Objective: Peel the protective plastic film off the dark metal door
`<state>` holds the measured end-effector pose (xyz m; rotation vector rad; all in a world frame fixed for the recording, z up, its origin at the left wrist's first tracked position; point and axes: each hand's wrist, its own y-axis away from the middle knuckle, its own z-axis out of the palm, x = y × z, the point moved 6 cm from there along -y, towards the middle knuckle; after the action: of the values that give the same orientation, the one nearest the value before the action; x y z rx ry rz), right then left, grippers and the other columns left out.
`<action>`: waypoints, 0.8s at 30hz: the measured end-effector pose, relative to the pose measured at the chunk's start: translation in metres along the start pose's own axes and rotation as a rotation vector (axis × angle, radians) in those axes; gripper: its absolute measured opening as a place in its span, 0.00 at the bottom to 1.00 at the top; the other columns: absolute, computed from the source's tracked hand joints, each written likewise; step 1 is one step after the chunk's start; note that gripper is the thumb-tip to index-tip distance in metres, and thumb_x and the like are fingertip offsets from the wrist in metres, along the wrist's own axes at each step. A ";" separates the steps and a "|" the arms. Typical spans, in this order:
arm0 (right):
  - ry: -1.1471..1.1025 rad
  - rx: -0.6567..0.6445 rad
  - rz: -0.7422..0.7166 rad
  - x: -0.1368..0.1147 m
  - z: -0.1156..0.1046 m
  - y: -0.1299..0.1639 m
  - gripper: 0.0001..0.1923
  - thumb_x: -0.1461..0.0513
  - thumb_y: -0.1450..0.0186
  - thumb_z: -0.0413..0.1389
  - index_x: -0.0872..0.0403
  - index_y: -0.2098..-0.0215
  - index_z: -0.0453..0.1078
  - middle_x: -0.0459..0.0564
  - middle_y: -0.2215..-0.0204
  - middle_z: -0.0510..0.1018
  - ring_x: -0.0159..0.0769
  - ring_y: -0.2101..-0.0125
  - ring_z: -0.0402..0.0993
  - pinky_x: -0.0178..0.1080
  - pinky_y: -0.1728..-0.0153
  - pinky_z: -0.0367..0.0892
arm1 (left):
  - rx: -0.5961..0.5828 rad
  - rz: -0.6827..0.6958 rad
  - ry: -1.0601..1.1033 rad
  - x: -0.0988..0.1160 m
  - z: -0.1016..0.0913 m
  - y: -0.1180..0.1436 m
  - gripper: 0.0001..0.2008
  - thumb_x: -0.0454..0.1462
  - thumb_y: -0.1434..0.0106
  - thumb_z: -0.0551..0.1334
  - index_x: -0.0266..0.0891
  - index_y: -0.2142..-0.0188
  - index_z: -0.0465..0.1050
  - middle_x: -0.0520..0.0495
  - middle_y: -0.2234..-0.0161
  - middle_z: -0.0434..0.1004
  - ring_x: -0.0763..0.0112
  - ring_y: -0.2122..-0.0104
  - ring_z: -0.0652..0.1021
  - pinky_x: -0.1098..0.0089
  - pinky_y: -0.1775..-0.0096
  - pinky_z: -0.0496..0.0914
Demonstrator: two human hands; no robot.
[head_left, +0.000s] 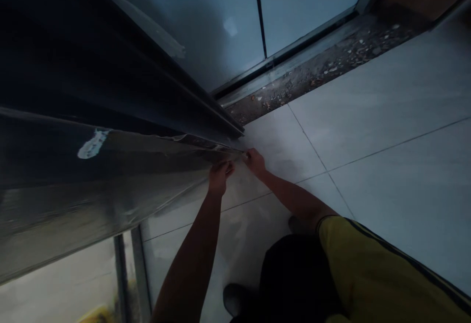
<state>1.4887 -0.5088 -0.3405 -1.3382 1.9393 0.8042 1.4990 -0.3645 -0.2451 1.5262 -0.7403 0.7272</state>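
Note:
My right hand (254,161) is closed in a pinch at the bottom end of a dark panel's edge, where a thin film-like sheet (206,142) comes loose along the seam. Just left of it, my left hand (219,177) has its fingers curled in against the same sheet's lower part; what lies between them is hidden. Glossy and see-through in places, the large panel (154,166) stretches away to the left and carries a white smear or sticker (93,144). Above the seam runs a dark metal frame (154,63), its lower end near my right hand.
Pale tiles (368,166) cover the floor. Beyond the frame, light-coloured panels (305,9) stand in a metal track, with a rough ledge (312,75) strewn with debris along it. My dark shoe (235,298) is below, and a yellow object (97,314) shows at lower left.

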 end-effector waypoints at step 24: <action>0.006 -0.006 -0.087 -0.003 0.018 -0.004 0.12 0.62 0.37 0.49 0.54 0.61 0.73 0.50 0.66 0.75 0.32 0.64 0.68 0.34 0.62 0.56 | 0.069 -0.107 0.132 0.000 0.007 -0.003 0.06 0.33 0.50 0.62 0.34 0.71 0.69 0.46 0.72 0.75 0.73 0.74 0.75 0.69 0.64 0.70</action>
<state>1.4959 -0.4942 -0.3496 -1.4197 1.8711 0.7658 1.5013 -0.3713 -0.2475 1.5510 -0.5357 0.7719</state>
